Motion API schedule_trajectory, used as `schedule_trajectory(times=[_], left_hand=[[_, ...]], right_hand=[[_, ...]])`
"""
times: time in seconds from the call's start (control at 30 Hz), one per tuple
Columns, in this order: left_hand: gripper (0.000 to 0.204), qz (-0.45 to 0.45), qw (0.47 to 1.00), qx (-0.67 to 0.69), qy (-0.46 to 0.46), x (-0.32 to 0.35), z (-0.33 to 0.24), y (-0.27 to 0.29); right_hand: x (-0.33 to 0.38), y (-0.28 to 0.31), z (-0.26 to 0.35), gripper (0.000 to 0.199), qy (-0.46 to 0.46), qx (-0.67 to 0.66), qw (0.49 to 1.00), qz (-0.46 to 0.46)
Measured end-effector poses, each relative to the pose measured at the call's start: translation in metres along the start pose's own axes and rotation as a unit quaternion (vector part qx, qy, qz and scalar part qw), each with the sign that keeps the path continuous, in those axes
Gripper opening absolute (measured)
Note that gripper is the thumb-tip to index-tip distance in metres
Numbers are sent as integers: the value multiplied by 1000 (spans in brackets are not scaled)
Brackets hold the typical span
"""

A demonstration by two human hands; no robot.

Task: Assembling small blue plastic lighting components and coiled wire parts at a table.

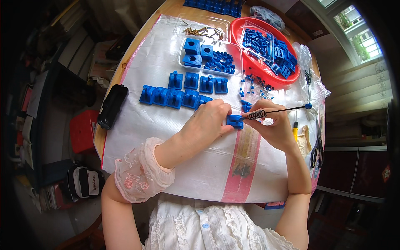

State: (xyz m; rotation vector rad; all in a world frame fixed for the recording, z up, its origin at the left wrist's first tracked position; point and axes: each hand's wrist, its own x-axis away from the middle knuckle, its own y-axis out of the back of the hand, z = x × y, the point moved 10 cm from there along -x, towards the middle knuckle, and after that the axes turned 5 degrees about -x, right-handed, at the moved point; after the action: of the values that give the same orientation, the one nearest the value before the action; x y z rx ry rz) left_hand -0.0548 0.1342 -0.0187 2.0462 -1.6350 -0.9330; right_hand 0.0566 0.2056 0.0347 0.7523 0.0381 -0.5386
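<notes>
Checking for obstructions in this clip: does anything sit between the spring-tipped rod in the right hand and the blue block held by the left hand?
Nothing visible does. The rod with its coiled spring reaches straight to the blue block, which the left hand pinches; the right hand holds the rod just behind the spring.

1. A plastic block (235, 121) lay on the table sheet (166, 125), between both hands.
2. Rows of blocks (183, 91) sat behind the left hand (206, 123).
3. A bowl (250, 62) stood behind the right hand (273, 125), right of a tray (208, 56).
</notes>
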Motion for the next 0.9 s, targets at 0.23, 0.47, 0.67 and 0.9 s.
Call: schedule_trajectory(times=[0.23, 0.47, 0.67, 0.9], left_hand=[[36, 8, 1000, 3, 7, 0, 1, -1], [36, 4, 1000, 2, 6, 0, 0, 0], [32, 24, 999, 6, 24, -1, 0, 0], [31, 27, 999, 8, 24, -1, 0, -1]], right_hand=[[0, 0, 1, 15, 2, 2, 1000, -1], [0, 0, -1, 15, -6, 4, 1000, 2], [1, 0, -2, 15, -10, 3, 1000, 1], [1, 0, -2, 15, -8, 6, 1000, 0]])
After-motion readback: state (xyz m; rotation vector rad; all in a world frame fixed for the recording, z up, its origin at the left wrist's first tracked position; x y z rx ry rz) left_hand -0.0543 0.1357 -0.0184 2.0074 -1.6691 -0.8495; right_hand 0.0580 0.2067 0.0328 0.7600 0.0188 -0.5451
